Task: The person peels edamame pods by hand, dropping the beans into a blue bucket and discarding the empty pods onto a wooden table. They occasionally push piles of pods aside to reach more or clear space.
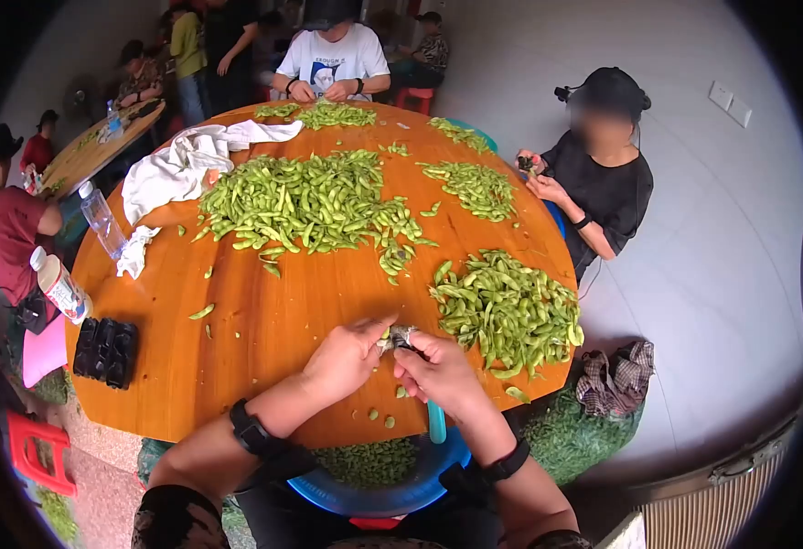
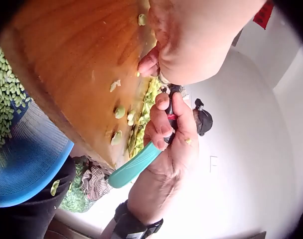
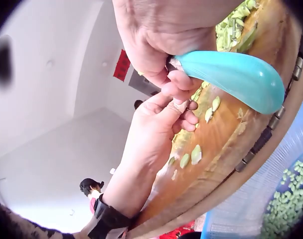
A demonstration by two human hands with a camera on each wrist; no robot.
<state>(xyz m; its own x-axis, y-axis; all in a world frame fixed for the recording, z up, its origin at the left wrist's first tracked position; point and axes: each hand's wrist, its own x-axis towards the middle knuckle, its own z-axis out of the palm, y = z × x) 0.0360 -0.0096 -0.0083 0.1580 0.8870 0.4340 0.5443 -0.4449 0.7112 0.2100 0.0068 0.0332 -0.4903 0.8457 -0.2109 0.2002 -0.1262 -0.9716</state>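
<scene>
The right grip [image 1: 443, 373] — curled in — holds a turquoise-handled tool [image 3: 236, 77]

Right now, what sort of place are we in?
Probably a shared indoor workroom: there are heaps of pods on a table, shelled beans in a basket, and several people sitting at tables.

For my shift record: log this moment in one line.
left hand: hold unclear; right hand: grips teal-handled tool; edamame pods: heaped on wooden table; shelled beans: in blue basket
</scene>
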